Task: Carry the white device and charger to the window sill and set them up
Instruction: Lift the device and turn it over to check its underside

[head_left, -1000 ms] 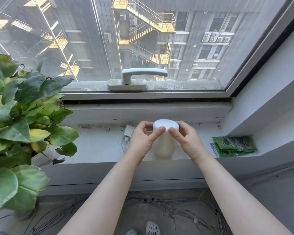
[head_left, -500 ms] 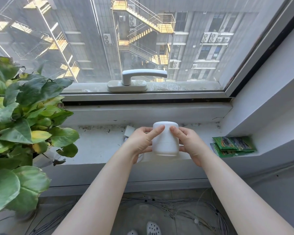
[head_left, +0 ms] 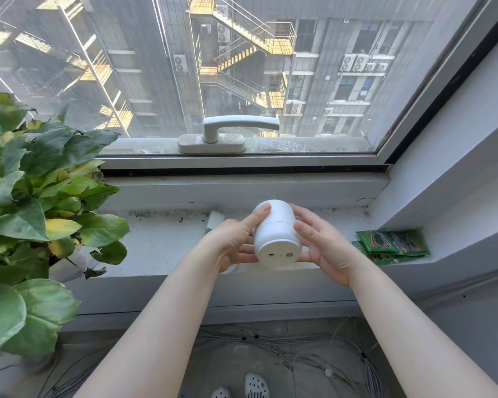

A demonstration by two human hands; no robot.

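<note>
Both hands hold the white cylindrical device (head_left: 276, 234) above the window sill (head_left: 161, 242). It is tilted, with its flat base and two small holes turned toward me. My left hand (head_left: 233, 239) grips its left side, index finger along the top. Its right side rests in my right hand (head_left: 319, 242). The white charger (head_left: 215, 219) lies on the sill just behind my left hand, mostly hidden. A loop of its white cable shows below my left wrist.
A leafy potted plant (head_left: 38, 202) fills the sill's left end. Green packets (head_left: 391, 245) lie at the sill's right corner. The white window handle (head_left: 227, 130) sits on the frame behind. Loose cables (head_left: 285, 349) lie on the floor below.
The device has been lifted off the sill and tipped back, so its base now faces me. Both hands stayed on it and shifted lower along its sides.
</note>
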